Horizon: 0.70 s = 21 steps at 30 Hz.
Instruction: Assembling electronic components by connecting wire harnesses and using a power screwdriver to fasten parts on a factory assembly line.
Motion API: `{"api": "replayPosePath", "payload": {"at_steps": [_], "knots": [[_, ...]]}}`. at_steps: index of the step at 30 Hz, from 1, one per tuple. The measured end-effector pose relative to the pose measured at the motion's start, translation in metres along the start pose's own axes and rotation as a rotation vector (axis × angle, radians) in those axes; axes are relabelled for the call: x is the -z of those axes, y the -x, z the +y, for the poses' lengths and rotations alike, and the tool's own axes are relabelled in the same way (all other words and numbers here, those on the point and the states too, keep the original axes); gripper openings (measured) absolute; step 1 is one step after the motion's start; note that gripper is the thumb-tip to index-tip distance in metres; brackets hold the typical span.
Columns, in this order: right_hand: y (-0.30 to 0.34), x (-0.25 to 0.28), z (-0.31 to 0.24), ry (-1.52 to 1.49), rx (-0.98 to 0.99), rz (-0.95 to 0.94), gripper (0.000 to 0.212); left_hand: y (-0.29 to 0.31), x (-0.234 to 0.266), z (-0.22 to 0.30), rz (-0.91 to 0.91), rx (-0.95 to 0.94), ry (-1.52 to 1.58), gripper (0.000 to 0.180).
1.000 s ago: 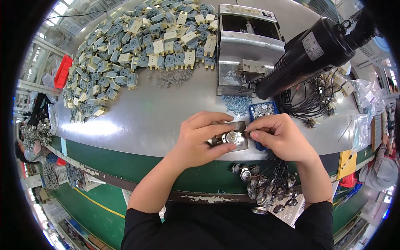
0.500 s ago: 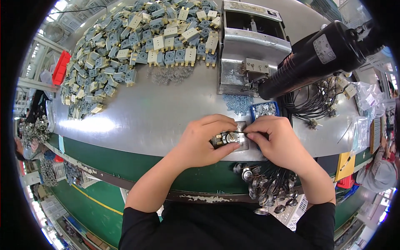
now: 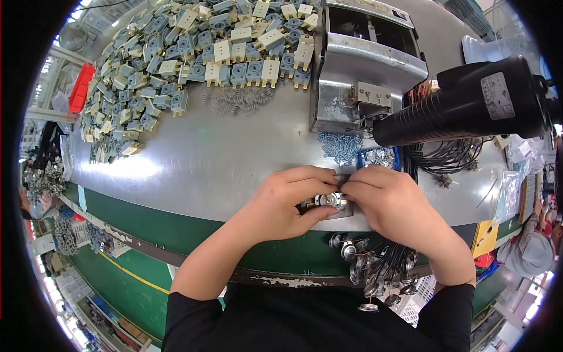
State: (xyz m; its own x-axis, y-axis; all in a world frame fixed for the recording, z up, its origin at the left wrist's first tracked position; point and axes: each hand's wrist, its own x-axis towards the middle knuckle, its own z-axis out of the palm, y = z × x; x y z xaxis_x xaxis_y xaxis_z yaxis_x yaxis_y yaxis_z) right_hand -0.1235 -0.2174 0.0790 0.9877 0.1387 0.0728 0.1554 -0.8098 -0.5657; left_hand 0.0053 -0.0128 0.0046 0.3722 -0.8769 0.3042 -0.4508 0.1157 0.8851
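A small part with a round silver hub and brass tabs (image 3: 327, 200) sits at the bench's front edge, over a flat metal plate (image 3: 346, 210). My left hand (image 3: 287, 202) closes round it from the left, thumb below and fingers above. From the right, my right hand (image 3: 387, 202) has its fingers drawn together at the part's upper right side. Something dark shows between the fingertips, too hidden to name. Just beyond my hands lie loose blue screws (image 3: 340, 146) and a blue tray (image 3: 397, 158) of small metal pieces.
Grey and cream switch blocks (image 3: 234, 53) are heaped at the back left, springs (image 3: 234, 101) in front of them. A metal machine (image 3: 369, 70) stands behind the screws. A black power screwdriver (image 3: 457, 108) leans in from the right. Metal discs on black cords (image 3: 375, 270) hang below the edge.
My right hand has turned inward over the part, its fingers moving to the upper side. The black screwdriver appears lower and farther right. My left hand keeps its hold.
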Motion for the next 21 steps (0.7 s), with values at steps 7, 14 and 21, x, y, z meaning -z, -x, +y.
{"api": "replayPosePath", "payload": {"at_steps": [7, 14, 21], "knots": [[-0.022, 0.012, 0.027, 0.004, 0.173, -0.173, 0.023, 0.0, -0.002, 0.001, 0.019, 0.003, 0.038, 0.035], [-0.006, 0.002, 0.01, 0.02, 0.122, -0.105, 0.024, 0.004, -0.002, 0.003, 0.031, 0.028, 0.027, 0.033], [-0.007, 0.005, 0.02, -0.125, 0.141, -0.013, 0.028, 0.002, -0.001, 0.002, 0.013, 0.0, 0.017, 0.035]]}}
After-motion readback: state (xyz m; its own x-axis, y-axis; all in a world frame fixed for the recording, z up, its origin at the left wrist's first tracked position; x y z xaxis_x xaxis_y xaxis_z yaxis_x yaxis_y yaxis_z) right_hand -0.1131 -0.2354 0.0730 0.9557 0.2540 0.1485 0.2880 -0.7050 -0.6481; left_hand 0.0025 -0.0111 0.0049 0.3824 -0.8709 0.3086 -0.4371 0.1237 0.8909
